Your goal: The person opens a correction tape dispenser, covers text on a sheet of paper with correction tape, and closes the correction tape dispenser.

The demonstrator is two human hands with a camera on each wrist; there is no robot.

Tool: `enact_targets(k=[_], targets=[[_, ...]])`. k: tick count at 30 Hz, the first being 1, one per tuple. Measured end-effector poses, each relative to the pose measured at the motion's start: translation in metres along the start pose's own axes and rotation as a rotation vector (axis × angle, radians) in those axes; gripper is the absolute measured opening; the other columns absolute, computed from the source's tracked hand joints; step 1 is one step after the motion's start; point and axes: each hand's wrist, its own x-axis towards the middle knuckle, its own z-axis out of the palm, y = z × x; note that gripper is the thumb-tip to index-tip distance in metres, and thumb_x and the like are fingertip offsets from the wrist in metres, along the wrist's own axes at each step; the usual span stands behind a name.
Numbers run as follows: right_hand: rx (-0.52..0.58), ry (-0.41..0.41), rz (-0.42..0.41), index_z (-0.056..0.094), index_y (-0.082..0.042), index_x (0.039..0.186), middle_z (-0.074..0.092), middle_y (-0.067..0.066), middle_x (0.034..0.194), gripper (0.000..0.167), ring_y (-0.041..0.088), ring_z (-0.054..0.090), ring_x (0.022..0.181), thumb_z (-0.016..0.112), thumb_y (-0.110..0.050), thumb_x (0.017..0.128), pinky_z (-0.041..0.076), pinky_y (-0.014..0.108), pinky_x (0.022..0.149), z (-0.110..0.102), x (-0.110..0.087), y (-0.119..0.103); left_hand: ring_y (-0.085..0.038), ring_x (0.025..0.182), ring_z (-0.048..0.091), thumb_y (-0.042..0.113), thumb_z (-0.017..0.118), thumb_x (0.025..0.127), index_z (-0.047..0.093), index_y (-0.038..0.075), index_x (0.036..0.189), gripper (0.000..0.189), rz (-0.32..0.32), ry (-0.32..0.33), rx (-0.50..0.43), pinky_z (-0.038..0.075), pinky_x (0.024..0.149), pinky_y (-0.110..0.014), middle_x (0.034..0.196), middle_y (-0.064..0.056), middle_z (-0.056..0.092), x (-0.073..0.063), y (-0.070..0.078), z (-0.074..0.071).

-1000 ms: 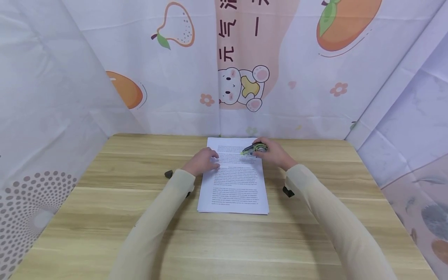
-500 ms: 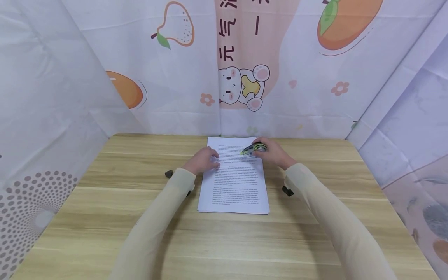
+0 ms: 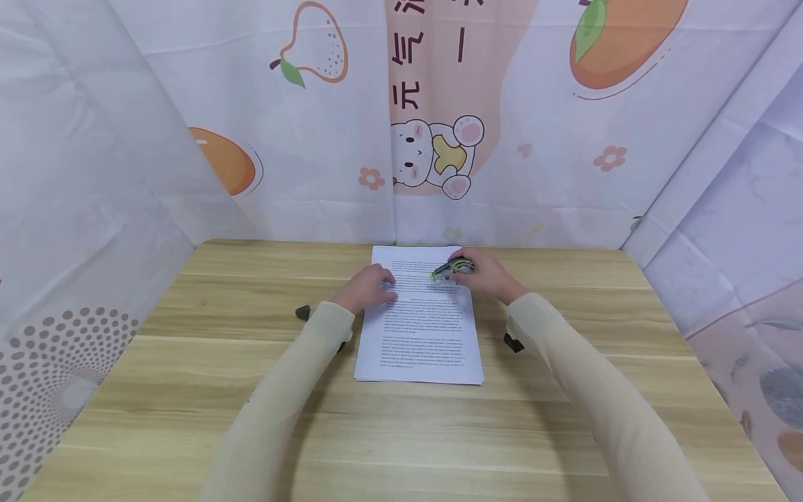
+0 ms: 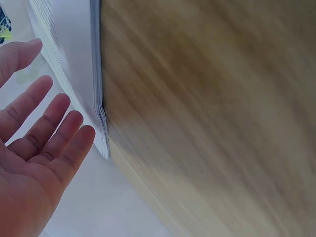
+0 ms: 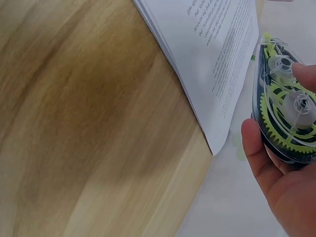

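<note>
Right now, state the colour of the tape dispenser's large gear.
The large gear is yellow-green, clearest from the right wrist.

Bright, even light fills the head view around the paper stack (image 3: 420, 348). Soft shadows from the sleeves (image 3: 276, 404) lie on the wooden table (image 3: 414, 439) nearer than the stack, on both sides, and a pale sheen shows just in front of it. The stack's print is too small to read there. Both wrist views look dimmer, the table beside the stack brownish and blurred, while the correction tape (image 5: 281, 106) near the stack carries small glints on its clear case.
</note>
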Motion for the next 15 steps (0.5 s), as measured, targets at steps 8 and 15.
enact_targets(k=[8,15], targets=[[0.013,-0.063,0.055,0.057,-0.015,0.118,0.058,0.015,0.119,0.034,0.031,0.052,0.109,0.066,-0.018,0.085,0.041,0.046,0.096,0.007,0.003,-0.002,-0.022,0.093,0.055,0.022,0.068,0.083,0.066,0.001,0.107,0.032,0.022,-0.001,0.000,0.044,0.089,-0.036,0.104,-0.012,0.062,0.000,0.000,0.002],[0.006,-0.091,0.054,0.057,-0.015,0.118,0.058,0.014,0.121,0.036,0.030,0.053,0.109,0.068,-0.023,0.085,0.041,0.045,0.095,0.014,0.006,-0.003,-0.022,0.093,0.055,0.021,0.068,0.083,0.065,0.001,0.108,0.032,0.010,-0.006,-0.002,0.044,0.089,-0.036,0.104,-0.012,0.063,0.000,0.000,0.002]])
